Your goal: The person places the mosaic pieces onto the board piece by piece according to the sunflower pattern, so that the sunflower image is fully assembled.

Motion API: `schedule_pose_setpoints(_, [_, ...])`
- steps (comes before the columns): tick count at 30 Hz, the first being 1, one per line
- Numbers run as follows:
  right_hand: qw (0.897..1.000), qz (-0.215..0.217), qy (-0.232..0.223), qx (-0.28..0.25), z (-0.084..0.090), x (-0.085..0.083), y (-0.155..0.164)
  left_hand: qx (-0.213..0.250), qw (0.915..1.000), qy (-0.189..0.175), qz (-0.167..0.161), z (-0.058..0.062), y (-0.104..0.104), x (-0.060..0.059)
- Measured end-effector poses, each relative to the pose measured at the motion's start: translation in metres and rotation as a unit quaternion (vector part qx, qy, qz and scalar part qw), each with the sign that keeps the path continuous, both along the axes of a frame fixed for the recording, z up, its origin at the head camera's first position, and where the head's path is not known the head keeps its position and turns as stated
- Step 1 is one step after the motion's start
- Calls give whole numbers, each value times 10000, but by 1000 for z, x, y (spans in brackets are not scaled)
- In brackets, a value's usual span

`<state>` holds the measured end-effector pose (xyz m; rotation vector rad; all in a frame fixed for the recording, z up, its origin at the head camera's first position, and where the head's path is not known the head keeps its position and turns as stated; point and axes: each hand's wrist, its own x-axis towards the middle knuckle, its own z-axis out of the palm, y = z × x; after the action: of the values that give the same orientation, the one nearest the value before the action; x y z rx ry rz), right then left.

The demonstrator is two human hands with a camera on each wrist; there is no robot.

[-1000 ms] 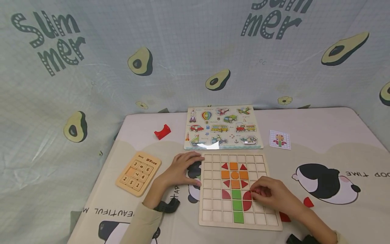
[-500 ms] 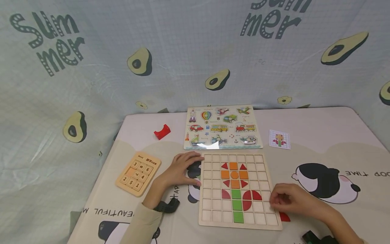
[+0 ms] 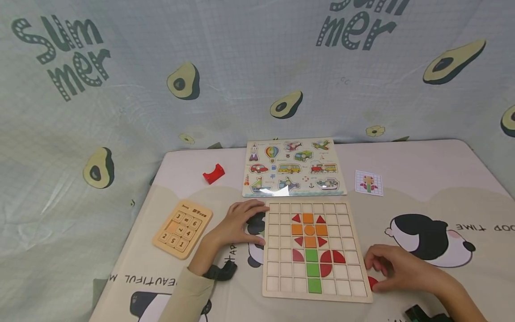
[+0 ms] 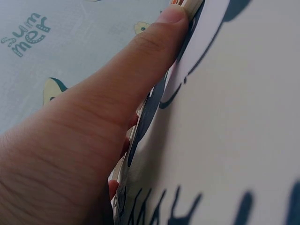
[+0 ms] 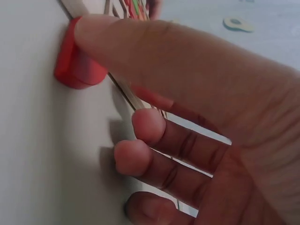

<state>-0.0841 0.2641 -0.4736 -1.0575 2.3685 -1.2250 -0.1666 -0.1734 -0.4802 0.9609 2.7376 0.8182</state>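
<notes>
Looking down from the head, the left hand (image 3: pixel 237 223) lay flat, fingers straight, against the grid board (image 3: pixel 277 286), while the right hand (image 3: pixel 396 268) touched a red piece (image 3: pixel 372 281) beside its right edge; the right wrist showed the thumb pressing that red piece (image 5: pixel 77 63), other fingers loosely curled

A vehicle puzzle (image 3: pixel 293 167) lay at the back of the table (image 3: pixel 434 165), with a small pattern card (image 3: pixel 369 183) to its right and a red arch block (image 3: pixel 213 173) to its left. A number slide puzzle (image 3: pixel 183 228) sat near the left edge. An avocado-print cloth (image 3: pixel 161 67) hung behind
</notes>
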Motion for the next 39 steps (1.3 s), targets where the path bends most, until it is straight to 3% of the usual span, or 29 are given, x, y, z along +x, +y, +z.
schedule_pose_setpoints(10, [9988,-183,224,399,2,2,-3,-10,10000,-16,16,0,0,0])
schedule_pose_setpoints(31, [9919,-716,970,390,-2,1,-3,-13,10000,-44,22,-1,-1,-1])
schedule_pose_setpoints(39, [9916,-945,729,492,4,3,-6,-86,10000,-35,6,-1,-1,-1])
